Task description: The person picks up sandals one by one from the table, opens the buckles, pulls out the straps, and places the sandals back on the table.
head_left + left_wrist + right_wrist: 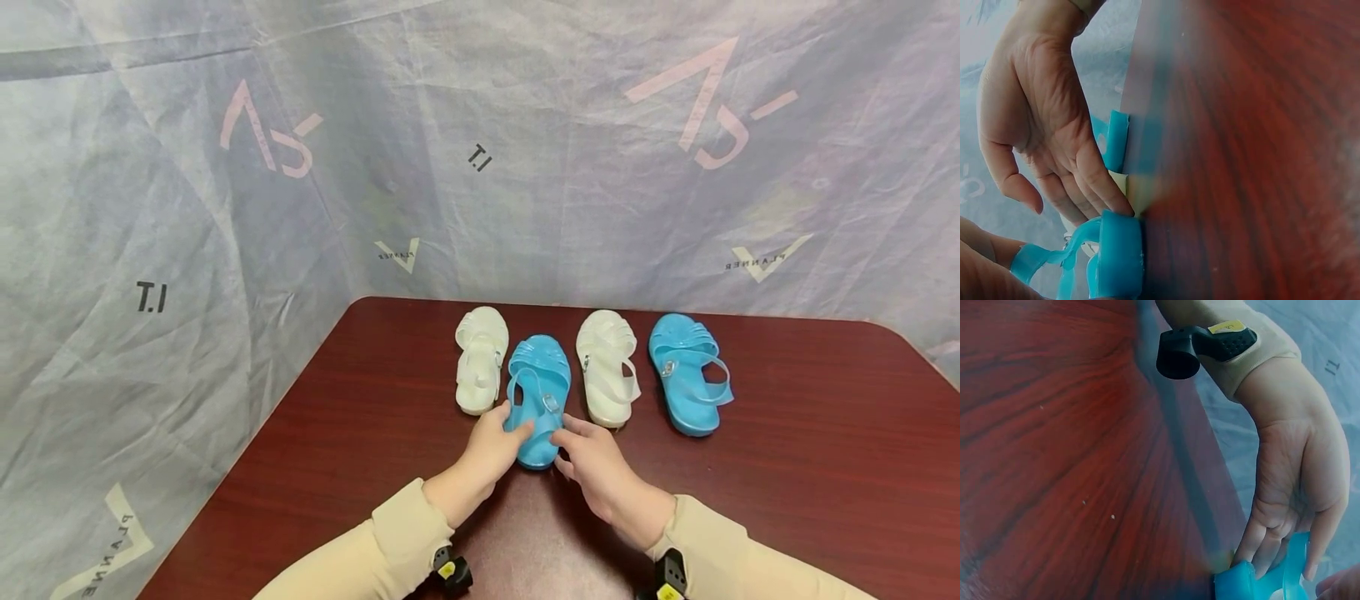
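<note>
A blue jelly sandal (540, 367) with a buckled strap lies on the table, toe pointing away, between both hands. At its left side my left hand (487, 446) grips it near the heel, thumb over the inner edge and fingers along the outside. My right hand (603, 471) is at the heel's right side. Its extended fingers touch the edge, while the thumb stands apart from the sandal in the left wrist view. A white sandal (482, 354) lies just left of the held one. Right of it lie another white sandal (603, 367) and a second blue sandal (684, 375).
The sandals stand in a row toward the far side of a dark red wooden table (810, 467). Grey printed cloth (540, 208) hangs behind and to the left of the table. Wrist cameras (452, 573) sit under both beige cuffs.
</note>
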{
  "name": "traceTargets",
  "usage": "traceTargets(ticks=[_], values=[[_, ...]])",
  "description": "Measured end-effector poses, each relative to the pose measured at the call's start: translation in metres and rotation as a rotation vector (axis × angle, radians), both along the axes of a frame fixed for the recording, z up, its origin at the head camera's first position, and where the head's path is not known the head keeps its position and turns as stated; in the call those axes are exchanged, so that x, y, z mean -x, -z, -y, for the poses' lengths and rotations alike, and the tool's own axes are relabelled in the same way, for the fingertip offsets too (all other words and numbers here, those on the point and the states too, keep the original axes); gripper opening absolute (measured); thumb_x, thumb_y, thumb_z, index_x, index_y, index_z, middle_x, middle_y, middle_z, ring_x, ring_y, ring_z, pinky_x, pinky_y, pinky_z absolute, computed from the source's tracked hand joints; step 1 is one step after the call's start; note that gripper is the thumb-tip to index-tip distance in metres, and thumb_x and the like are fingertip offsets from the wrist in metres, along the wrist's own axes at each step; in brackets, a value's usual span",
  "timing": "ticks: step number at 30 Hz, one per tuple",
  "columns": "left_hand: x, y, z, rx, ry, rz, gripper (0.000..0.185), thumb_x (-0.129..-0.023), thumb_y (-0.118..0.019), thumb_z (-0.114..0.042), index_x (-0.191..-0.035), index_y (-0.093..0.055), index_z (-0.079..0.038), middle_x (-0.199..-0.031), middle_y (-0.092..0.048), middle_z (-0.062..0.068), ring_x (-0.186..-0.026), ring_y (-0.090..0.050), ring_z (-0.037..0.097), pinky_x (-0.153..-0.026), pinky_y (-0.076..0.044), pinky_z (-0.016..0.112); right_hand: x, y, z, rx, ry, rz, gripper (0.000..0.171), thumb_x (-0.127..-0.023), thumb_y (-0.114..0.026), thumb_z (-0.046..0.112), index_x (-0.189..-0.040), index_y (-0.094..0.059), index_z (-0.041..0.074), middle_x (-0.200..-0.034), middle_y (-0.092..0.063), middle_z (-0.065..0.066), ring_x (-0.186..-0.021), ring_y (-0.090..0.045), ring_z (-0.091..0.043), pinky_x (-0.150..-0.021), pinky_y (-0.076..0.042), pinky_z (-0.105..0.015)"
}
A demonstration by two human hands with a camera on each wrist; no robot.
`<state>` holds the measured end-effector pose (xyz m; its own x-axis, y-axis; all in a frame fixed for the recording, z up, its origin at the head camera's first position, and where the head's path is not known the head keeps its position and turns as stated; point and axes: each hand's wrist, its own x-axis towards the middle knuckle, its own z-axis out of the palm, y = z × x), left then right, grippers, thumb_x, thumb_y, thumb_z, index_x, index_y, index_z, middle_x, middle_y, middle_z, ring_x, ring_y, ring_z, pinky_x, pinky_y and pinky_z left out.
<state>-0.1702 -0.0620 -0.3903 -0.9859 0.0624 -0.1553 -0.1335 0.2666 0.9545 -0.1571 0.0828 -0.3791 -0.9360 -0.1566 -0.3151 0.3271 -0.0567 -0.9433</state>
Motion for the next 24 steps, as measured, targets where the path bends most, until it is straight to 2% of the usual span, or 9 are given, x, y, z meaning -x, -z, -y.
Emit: traceTargets(ticks=[12, 19, 24], values=[[-0.012, 0.0, 0.002, 0.044, 0.005, -0.014, 0.061, -0.096, -0.059, -0.014, -0.144, -0.032, 0.013, -0.152, -0.033, 0.027, -0.142, -0.028, 0.038, -0.114, -0.028, 0.053, -0.014, 0.001, 0.001, -0.022, 0.009, -0.005, 0.063, -0.093, -0.044, 0.003, -0.148, -0.017, -0.013, -0.156, -0.016, -0.03, -0.142, -0.027, -0.041, -0.111, -0.032, -0.053], [-0.021, -0.002, 0.003, 0.03, 0.007, -0.007, 0.062, -0.096, -0.059, -0.015, -0.145, -0.031, 0.012, -0.152, -0.032, 0.026, -0.142, -0.028, 0.039, -0.114, -0.028, 0.054, -0.019, 0.001, 0.001, -0.023, 0.012, 0.02, 0.065, -0.092, -0.045, 0.004, -0.149, -0.017, -0.011, -0.156, -0.015, -0.03, -0.142, -0.027, -0.041, -0.111, -0.033, -0.052], [-0.027, -0.002, 0.004, 0.026, 0.009, -0.013, 0.064, -0.096, -0.06, -0.016, -0.145, -0.031, 0.012, -0.152, -0.032, 0.026, -0.142, -0.028, 0.039, -0.113, -0.028, 0.055, -0.025, 0.005, 0.002, -0.039, 0.015, -0.001, 0.064, -0.092, -0.045, 0.003, -0.149, -0.019, -0.012, -0.155, -0.017, -0.033, -0.141, -0.027, -0.04, -0.111, -0.033, -0.053]])
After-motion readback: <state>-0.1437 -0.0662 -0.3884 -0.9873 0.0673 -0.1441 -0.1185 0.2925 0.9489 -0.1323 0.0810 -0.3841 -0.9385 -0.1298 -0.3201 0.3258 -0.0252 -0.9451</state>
